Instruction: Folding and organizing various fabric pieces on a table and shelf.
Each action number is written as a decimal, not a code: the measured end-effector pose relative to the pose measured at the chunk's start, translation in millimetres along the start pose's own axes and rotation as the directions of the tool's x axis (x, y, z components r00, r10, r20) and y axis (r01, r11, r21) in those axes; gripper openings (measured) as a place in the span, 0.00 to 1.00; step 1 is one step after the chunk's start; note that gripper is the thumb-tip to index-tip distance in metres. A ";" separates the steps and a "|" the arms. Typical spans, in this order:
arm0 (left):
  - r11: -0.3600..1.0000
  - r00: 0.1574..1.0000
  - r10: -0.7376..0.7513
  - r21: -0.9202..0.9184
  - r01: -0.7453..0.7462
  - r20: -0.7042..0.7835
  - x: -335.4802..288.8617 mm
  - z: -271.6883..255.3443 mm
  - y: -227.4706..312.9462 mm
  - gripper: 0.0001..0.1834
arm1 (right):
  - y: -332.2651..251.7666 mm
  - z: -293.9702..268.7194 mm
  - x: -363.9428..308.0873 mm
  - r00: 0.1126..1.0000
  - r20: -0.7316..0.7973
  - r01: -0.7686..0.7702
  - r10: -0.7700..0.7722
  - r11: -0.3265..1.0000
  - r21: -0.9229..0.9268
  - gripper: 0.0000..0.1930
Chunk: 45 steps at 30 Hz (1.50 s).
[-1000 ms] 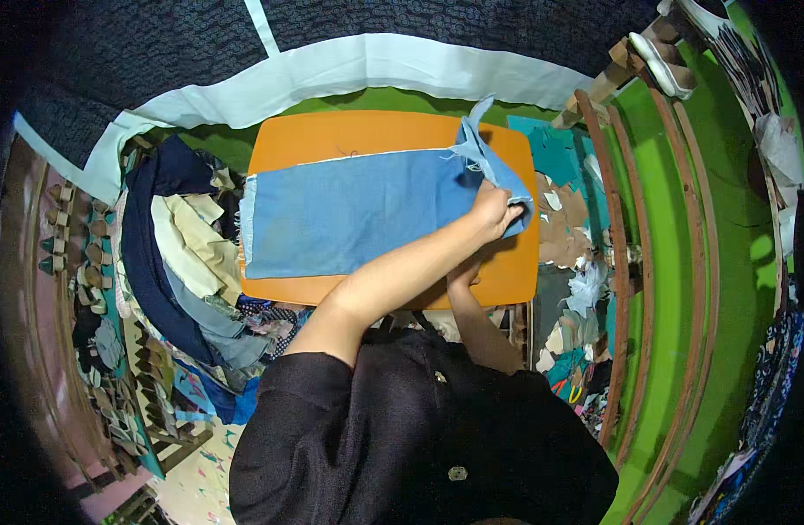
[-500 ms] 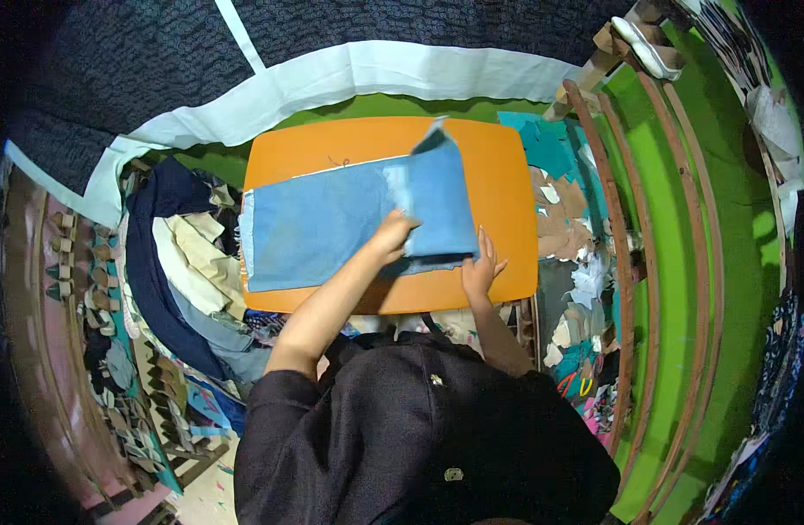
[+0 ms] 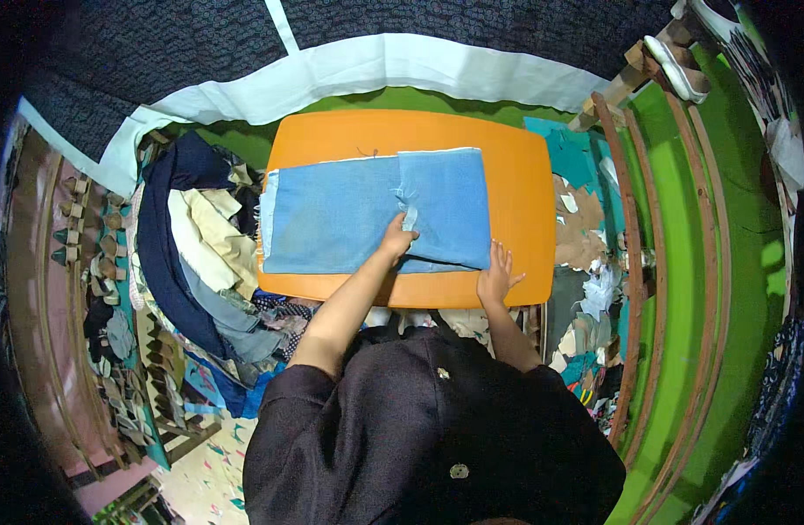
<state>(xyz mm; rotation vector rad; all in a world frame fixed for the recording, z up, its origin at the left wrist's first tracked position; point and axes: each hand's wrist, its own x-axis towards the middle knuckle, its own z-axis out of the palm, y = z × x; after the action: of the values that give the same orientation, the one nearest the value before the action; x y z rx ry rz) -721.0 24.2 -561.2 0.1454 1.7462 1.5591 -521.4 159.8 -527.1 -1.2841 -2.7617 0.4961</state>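
A piece of light blue denim cloth (image 3: 332, 214) with frayed edges lies across an orange table (image 3: 524, 210). Its right end is folded back over the rest as a flap. My left hand (image 3: 399, 239) is closed on the frayed edge of that flap, bunching it a little near the middle of the cloth. At the cloth's lower right corner, my right hand (image 3: 498, 278) rests with its fingers apart, the fingertips at the folded edge and the palm by the tabletop.
A heap of clothes and fabric (image 3: 205, 236) is piled left of the table. On the right are cloth and paper-like scraps (image 3: 586, 227) and a wooden rack (image 3: 625, 271). White shoes (image 3: 677, 70) sit at the rack's top. Shoe lasts (image 3: 67, 236) line the far left.
The raised far corner of the flap has come down and now lies flat. Both hands keep their places along the flap, while the whole view has shifted slightly.
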 end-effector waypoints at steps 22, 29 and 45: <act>0.642 0.710 0.651 0.693 -0.327 -0.268 -65.2 10.4 49.3 0.30 | 10.9 -25.5 30.2 0.935 0.328 -0.072 -0.133 0.836 0.544 0.35; 0.347 0.890 0.390 0.858 -0.378 0.235 -71.4 35.7 -19.9 0.31 | -8.6 -12.6 69.8 0.971 0.226 -0.172 -0.081 0.418 0.892 0.24; 0.961 0.999 -0.050 -0.272 0.045 -0.012 -60.8 -115.9 1.9 0.28 | -186.0 -7.2 3.4 0.669 0.488 0.006 -0.561 0.661 0.751 0.30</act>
<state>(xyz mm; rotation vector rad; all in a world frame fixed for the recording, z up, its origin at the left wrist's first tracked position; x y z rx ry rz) -749.5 -101.3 -537.4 -0.0472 1.5190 1.7514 -659.1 52.2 -462.8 -0.4249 -2.6173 2.1133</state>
